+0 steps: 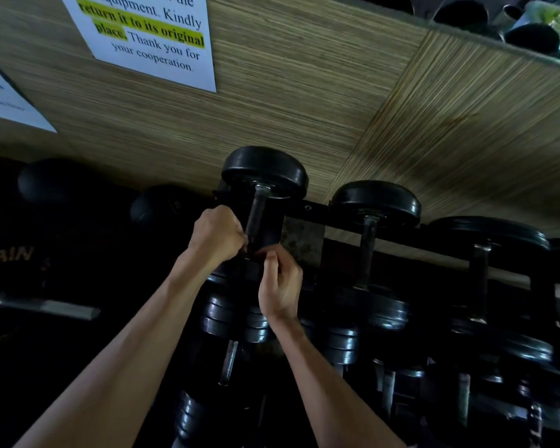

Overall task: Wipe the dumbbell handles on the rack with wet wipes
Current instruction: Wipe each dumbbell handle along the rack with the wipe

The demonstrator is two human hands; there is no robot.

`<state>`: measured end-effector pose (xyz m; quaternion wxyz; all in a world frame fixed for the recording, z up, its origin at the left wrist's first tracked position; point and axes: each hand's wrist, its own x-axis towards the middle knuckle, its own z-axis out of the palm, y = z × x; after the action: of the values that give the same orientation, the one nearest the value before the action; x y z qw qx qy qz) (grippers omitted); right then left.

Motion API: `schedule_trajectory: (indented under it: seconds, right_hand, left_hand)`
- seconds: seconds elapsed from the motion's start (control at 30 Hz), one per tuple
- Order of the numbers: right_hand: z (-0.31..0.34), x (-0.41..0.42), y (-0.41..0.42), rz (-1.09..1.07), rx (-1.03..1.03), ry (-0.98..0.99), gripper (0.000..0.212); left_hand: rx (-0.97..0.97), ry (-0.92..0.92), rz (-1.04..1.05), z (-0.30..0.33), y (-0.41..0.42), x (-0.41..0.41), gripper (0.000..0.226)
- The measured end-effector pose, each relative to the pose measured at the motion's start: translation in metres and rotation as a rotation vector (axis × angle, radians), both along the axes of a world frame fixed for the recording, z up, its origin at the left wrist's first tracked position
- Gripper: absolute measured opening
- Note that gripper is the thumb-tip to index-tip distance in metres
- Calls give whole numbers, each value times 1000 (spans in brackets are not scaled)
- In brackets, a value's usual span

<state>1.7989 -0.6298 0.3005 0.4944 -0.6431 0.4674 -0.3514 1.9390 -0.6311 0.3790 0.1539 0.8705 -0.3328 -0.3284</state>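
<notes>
A black dumbbell (265,171) lies on the top tier of the rack (307,210), its metal handle (255,210) running toward me. My left hand (216,234) grips the lower part of that handle, fingers curled round it. My right hand (280,286) is just below and to the right, with curled fingers and thumb tip meeting at the handle's near end. Whether it holds anything is hidden in the dark. No wet wipe shows plainly. A second dumbbell (376,202) and a third (488,232) lie to the right.
Lower tiers hold several more dumbbells (222,313) with steel handles. A wood-grain wall (304,108) rises behind the rack, with a printed notice (149,37) on it. Dark weight plates and a bar end (46,307) sit at the left.
</notes>
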Motion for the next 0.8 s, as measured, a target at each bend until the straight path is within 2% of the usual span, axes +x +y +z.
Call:
schedule_trajectory:
  seconds: [0.1, 0.43, 0.53, 0.67, 0.8]
  right_hand:
    - [0, 0, 0, 8, 13, 0, 36]
    - [4, -1, 0, 25, 12, 13, 37]
    - [11, -4, -2, 71, 93, 29, 33]
    - [23, -15, -12, 232, 132, 12, 45]
    - [38, -27, -8, 216, 9, 72, 21]
  left_hand:
    - [27, -18, 12, 1, 1, -1, 11]
    - [-74, -9, -43, -1, 9, 4, 8]
    - [-193, 80, -94, 4, 22, 7, 3]
    - [-373, 189, -192, 9, 41, -3, 13]
    - [-569, 212, -168, 7, 59, -17, 19]
